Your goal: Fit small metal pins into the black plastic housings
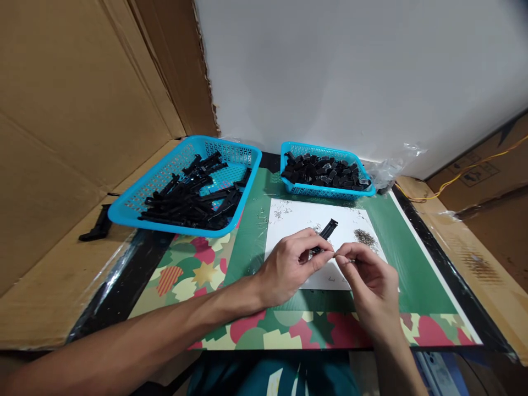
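A long, narrow black plastic part (329,229) sticks out beyond the fingers of my left hand (291,261), which is closed around its lower end. Thumb and forefinger of that hand are pinched together. My right hand (367,278) is closed in a pinch too, its fingertips meeting the left ones over a white sheet (284,231). Whatever sits between the right fingertips is too small to make out. A pile of tiny metal pieces (365,237), perhaps springs, lies on the sheet, with more scattered on it.
At the back left, a blue basket (185,228) holds long black parts. Another blue basket (330,191), back right, is full of small black pieces. A black part (99,224) lies left on cardboard. A clear plastic bag (394,168) and yellow cable (449,184) are on the right.
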`<state>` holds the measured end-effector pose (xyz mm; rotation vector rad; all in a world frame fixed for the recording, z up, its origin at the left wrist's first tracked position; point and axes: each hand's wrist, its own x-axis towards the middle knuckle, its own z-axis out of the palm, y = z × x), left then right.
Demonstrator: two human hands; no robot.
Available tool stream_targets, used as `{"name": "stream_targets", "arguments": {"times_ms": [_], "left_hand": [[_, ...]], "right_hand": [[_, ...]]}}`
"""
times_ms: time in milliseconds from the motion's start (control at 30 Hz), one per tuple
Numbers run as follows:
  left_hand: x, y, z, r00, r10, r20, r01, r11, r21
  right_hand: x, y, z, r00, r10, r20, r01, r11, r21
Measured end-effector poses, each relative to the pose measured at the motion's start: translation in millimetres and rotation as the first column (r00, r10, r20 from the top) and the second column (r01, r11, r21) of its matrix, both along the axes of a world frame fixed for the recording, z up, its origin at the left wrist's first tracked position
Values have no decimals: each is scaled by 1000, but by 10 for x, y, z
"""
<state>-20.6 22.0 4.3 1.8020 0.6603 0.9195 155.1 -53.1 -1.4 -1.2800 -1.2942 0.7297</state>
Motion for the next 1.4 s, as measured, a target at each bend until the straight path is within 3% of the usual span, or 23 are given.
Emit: {"name": "stream_targets", "arguments": {"times_ms": [367,467,567,700,833,967,1167,1400], "left_hand": [[-1,-40,23,996,-76,50,84,978,-191],[3,-39,8,997,-63,45,72,969,-235],[8,-27,13,999,-47,25,51,979,-195],[2,-4,14,998,-24,-53,22,999,-30],[-24,1,-19,990,7,-138,13,990,141],[-39,-21,-33,975,23,-220,20,981,193],[-29,-49,10,969,8,-245,31,987,155],[-75,-34,48,988,-112,-104,117,992,39]], "right_hand": [[-95,23,-96,956,-24,-294,1,997,-79],[-97,33,-106,952,-34,-303,11,997,-78],[-53,21,-53,974,-78,-211,67,996,-62],[33,-7,67,996,-77,49,78,997,-21],[102,-14,153,944,1,330,-18,999,50],[144,-21,195,879,-1,476,-73,988,136],[199,-74,231,833,37,551,-136,981,139],[186,-117,196,899,-51,435,-50,975,218]]}}
